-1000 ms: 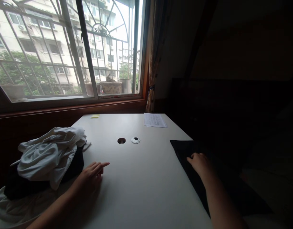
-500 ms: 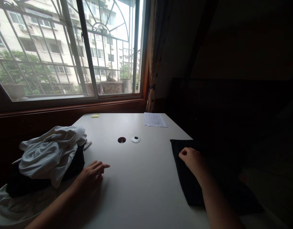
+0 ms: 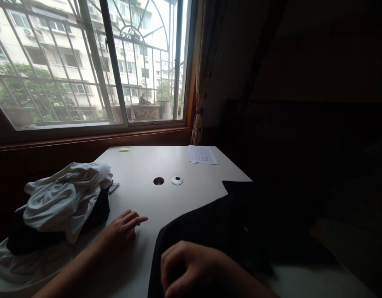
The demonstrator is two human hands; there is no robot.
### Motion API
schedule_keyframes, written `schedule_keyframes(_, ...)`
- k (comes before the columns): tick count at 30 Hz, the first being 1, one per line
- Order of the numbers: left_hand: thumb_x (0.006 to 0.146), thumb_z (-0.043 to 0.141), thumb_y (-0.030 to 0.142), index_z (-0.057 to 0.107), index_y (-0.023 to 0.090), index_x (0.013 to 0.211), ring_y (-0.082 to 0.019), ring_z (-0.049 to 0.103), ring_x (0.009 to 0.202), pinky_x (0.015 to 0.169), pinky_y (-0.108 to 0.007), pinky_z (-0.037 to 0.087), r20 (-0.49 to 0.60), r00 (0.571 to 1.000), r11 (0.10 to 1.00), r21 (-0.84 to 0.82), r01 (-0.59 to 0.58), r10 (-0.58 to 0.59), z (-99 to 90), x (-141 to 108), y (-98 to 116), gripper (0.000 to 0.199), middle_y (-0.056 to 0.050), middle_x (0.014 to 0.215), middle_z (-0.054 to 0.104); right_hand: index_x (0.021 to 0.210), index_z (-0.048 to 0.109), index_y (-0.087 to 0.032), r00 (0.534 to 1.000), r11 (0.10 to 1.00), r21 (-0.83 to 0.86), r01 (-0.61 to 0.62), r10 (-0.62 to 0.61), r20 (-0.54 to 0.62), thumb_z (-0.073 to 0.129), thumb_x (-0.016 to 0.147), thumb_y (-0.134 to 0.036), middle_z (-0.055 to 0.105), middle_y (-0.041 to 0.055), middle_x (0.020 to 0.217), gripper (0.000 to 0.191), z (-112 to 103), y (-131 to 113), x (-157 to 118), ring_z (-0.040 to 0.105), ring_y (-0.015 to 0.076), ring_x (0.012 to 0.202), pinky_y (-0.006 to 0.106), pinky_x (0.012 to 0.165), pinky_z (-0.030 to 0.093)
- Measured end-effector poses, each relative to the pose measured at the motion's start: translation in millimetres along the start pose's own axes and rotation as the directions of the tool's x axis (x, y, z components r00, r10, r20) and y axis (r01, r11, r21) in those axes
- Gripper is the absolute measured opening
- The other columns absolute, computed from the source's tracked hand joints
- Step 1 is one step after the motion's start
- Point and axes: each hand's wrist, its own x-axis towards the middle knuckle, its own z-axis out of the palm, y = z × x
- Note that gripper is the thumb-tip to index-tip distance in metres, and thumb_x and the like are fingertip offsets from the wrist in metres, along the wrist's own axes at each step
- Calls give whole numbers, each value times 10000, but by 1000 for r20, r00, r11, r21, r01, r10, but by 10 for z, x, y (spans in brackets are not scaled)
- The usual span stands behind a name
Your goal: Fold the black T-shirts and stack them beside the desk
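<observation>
A black cloth (image 3: 206,219), perhaps a garment, spreads across the right half of the white table (image 3: 141,169). My right hand (image 3: 191,269) is closed on its near left part at the bottom of the view. Shadow hides much of the cloth's right side. My left hand (image 3: 124,227) is over the table, left of the cloth and apart from it, holding nothing, with its fingers partly stretched out. Beyond its wrist lies a heap of white cloth (image 3: 65,194) with black cloth (image 3: 99,209) under it.
Printed sheets (image 3: 203,155) and a yellow sticky note (image 3: 124,149) lie at the table's far edge. A round cable hole (image 3: 158,181) and its white cover (image 3: 177,180) are mid-table. Behind stands a barred window (image 3: 144,66) with a tied curtain (image 3: 197,120).
My right hand has moved left and towards me, drawing the black cloth's near part across the table. My left hand has shifted slightly right.
</observation>
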Motion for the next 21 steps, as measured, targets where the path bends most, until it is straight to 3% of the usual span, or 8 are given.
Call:
schedule_keyframes(2, 783, 406, -78, 489, 326, 1439, -216, 588, 1056, 913, -362, 552, 37, 999, 999, -11, -34, 35, 2, 1, 29, 774, -57, 1174, 641, 948, 730, -199, 975, 995, 93, -41, 20, 221, 746, 798, -560, 691, 8, 961, 391, 39, 33, 12, 662, 164, 867, 233, 790, 520)
schedule_keyframes(4, 828, 422, -59, 436, 355, 1483, -224, 563, 1138, 968, -391, 540, 69, 994, 997, -30, -77, 79, -5, 15, 78, 776, -60, 1283, 609, 942, 734, -197, 962, 986, 140, -90, 50, 268, 756, 772, -586, 702, 11, 947, 425, 14, 55, -5, 673, 174, 874, 238, 788, 524)
schedule_keyframes(7, 918, 536, 68, 429, 347, 1495, -255, 551, 1183, 978, -432, 548, 93, 984, 987, -50, -150, 154, -29, 54, 172, 650, -80, 1358, 581, 960, 736, -188, 995, 972, 215, -99, 96, 25, 787, 778, -502, 713, 30, 963, 366, -89, 50, -59, 682, 193, 893, 287, 815, 535)
schedule_keyframes(9, 943, 594, 143, 440, 315, 1492, -264, 564, 1169, 956, -432, 562, 98, 973, 978, -61, -202, 207, -44, 81, 236, 595, -99, 1351, 590, 976, 725, -184, 953, 973, 227, -49, 114, -281, 752, 826, -457, 706, 30, 911, 312, -188, 41, -100, 682, 190, 835, 313, 785, 544)
schedule_keyframes(11, 959, 604, 172, 466, 282, 1471, -251, 587, 1126, 931, -406, 573, 99, 963, 967, -65, -245, 250, -52, 104, 295, 542, -105, 1316, 613, 989, 712, -195, 789, 994, 103, -45, 98, -607, 672, 891, -436, 694, 23, 860, 263, -310, 53, -148, 670, 184, 787, 325, 761, 542)
schedule_keyframes(14, 978, 587, 185, 552, 244, 1369, -220, 622, 1018, 878, -371, 576, 74, 952, 955, -43, -294, 297, -50, 119, 372, 398, -93, 1223, 660, 1001, 702, -223, 450, 951, -173, -257, -41, -892, 564, 939, -371, 703, 42, 956, 212, -519, 141, -235, 665, 212, 900, 361, 842, 528)
schedule_keyframes(16, 988, 560, 167, 608, 229, 1260, -203, 630, 944, 817, -348, 567, 57, 947, 949, -23, -314, 315, -39, 117, 408, 283, -82, 1150, 683, 1015, 699, -230, 355, 866, -236, -442, -73, -932, 532, 913, -281, 699, 56, 1056, 202, -634, 246, -288, 651, 230, 995, 379, 904, 512)
schedule_keyframes(21, 998, 505, 136, 628, 198, 1015, -184, 626, 818, 706, -329, 524, 33, 953, 952, 36, -303, 302, -29, 88, 403, 139, -65, 1060, 700, 1140, 690, -200, 467, 607, -361, -708, 20, -884, 519, 796, -119, 669, 86, 1195, 392, -699, 500, -322, 587, 254, 1150, 400, 1033, 436)
